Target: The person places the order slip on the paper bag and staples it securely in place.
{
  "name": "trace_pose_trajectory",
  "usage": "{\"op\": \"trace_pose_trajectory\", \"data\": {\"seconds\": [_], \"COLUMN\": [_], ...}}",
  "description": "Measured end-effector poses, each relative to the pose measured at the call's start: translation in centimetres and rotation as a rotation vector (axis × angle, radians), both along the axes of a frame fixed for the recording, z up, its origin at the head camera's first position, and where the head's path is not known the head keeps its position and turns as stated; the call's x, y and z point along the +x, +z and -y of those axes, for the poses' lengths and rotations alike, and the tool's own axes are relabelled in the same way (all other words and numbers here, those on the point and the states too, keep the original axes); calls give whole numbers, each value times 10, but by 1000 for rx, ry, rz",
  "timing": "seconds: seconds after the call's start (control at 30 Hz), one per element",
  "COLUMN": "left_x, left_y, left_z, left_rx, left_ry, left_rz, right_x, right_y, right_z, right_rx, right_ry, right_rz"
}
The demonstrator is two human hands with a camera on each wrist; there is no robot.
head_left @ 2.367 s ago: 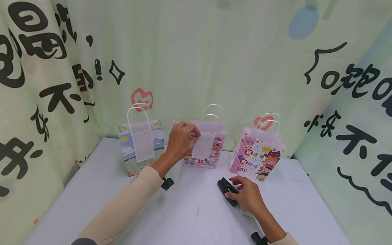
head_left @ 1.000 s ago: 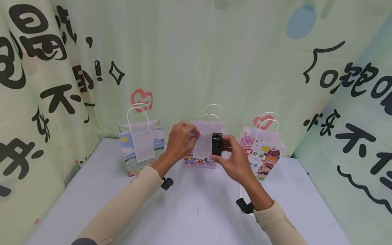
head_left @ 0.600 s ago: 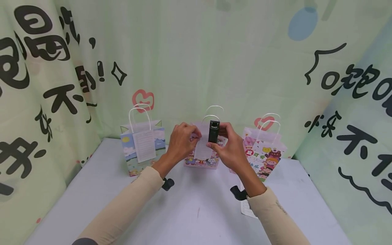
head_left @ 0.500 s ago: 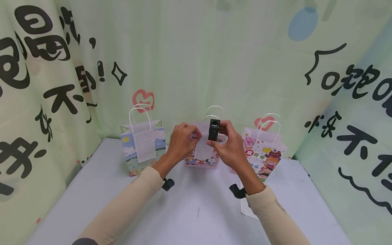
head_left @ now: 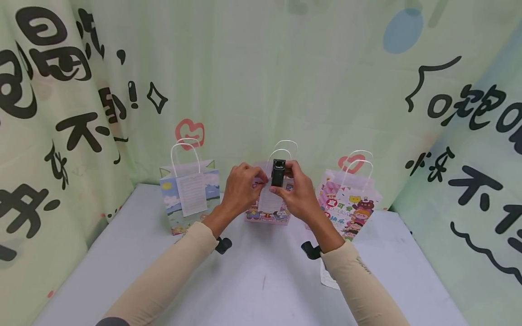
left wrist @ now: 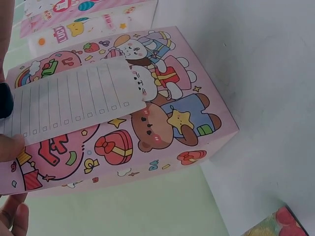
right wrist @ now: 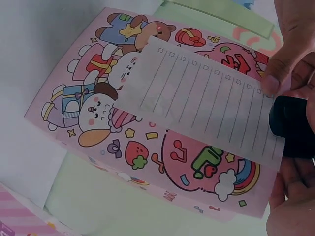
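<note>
My left hand [head_left: 244, 184] pinches the top left of a lined checklist sheet [head_left: 268, 201] against the front of the middle pink gift bag [head_left: 281, 217]. In the left wrist view the sheet [left wrist: 74, 98] lies over the bag's cartoon animals, with the thumb on its checkbox side. My right hand [head_left: 301, 190] grips a black stapler [head_left: 278, 174] at the bag's upper edge, over the top of the sheet. The right wrist view shows the stapler [right wrist: 295, 123] overlapping the sheet's end; its jaws are hidden.
A blue gift bag [head_left: 169, 203] with its own checklist sheet [head_left: 191, 194] on the front stands at the left. Another pink gift bag [head_left: 350, 208] stands at the right. A further sheet [head_left: 328, 278] lies on the white table [head_left: 244, 290], partly under my right forearm.
My right hand has lifted the stapler off the table, raised it to the middle bag and shifted it left onto the sheet's top. My left hand has stayed in place.
</note>
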State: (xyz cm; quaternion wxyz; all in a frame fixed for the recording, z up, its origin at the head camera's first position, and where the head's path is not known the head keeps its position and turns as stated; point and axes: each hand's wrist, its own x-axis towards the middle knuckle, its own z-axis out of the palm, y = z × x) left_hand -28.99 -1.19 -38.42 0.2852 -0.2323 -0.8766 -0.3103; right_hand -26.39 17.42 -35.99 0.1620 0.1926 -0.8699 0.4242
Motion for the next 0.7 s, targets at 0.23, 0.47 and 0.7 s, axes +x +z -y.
{"op": "trace_pose_trajectory", "data": {"seconds": [0.23,0.47,0.7], "left_x": [-1,-3,-4], "left_y": [-1,-1,-1], "left_z": [1,0,0], "left_rx": [-3,-14,-13], "left_ry": [2,9,17], "left_rz": [-14,-30,-17], "right_x": [-5,-9,-10], "right_y": [-6,-10,-15], "right_z": [3,7,15], "right_rx": [17,-47,-95], "right_ry": [0,-29,-115], "right_rz": [-20,-86,-152]}}
